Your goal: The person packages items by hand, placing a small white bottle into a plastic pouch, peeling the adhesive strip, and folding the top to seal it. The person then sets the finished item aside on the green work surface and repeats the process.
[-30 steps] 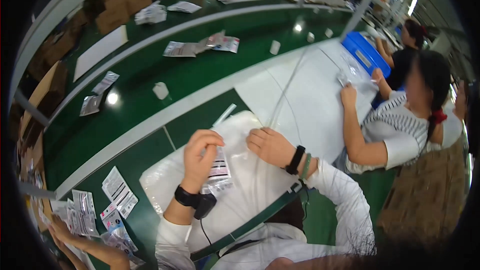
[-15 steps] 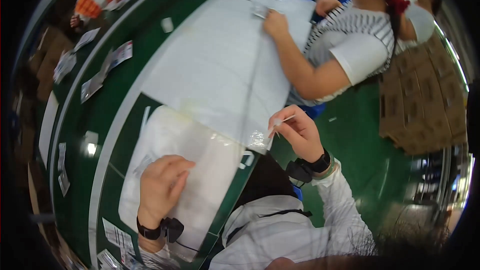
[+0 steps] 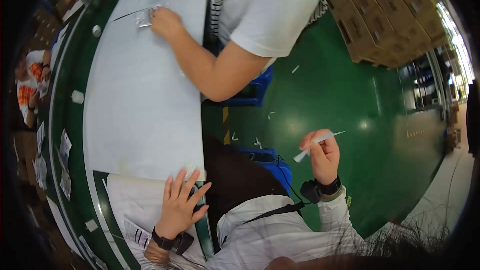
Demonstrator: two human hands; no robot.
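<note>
My right hand [image 3: 325, 159] is raised over the green floor, away from the table. Its thumb and fingers pinch a thin white strip [image 3: 324, 137] with a pointed upper end and a wider lower end. My left hand [image 3: 181, 205] has its fingers spread above the near edge of the white-covered table [image 3: 142, 115]. A small clear plastic packet [image 3: 191, 172] shows at its fingertips; whether they touch it I cannot tell. Beside my left wrist lies a printed packet [image 3: 137, 232].
To my front, a co-worker's arm [image 3: 220, 70] reaches across the table to clear packets [image 3: 144, 18]. Blue stools [image 3: 270, 170] stand by the table. White scraps [image 3: 257, 142] lie on the floor, and stacked cartons [image 3: 380, 20] stand behind. Another person [image 3: 32, 87] sits across the green conveyor.
The view has swung to the right. My right hand has carried the white strip out over the floor. My left hand has spread its fingers and reached the table's edge.
</note>
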